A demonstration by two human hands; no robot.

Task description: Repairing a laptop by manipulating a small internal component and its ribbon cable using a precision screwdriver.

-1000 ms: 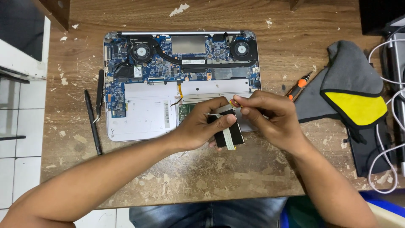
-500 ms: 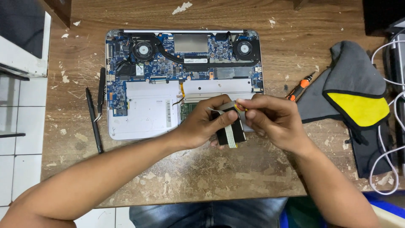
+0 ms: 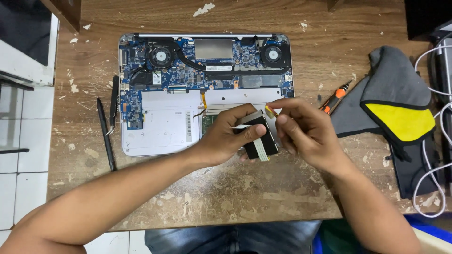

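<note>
An opened silver laptop [image 3: 155,136] lies bottom-up on the wooden table, its blue circuit board and two fans exposed. My left hand [image 3: 226,136] grips a small flat black part [image 3: 259,138] with a pale ribbon cable across it, held just above the laptop's lower right area. My right hand [image 3: 306,131] pinches a thin yellow-tipped tool [image 3: 270,111] at the part's top right corner. Both hands meet over the part and hide the laptop beneath them.
A black stylus-like tool [image 3: 106,134] and black tweezers [image 3: 114,101] lie left of the laptop. An orange-handled screwdriver [image 3: 335,98] rests beside a grey and yellow cloth pouch [image 3: 400,117] on the right. White cables [image 3: 440,141] run along the right edge.
My hands stay together over the black part with only slight shifts. The right hand's fingers have moved a little at the part's top corner.
</note>
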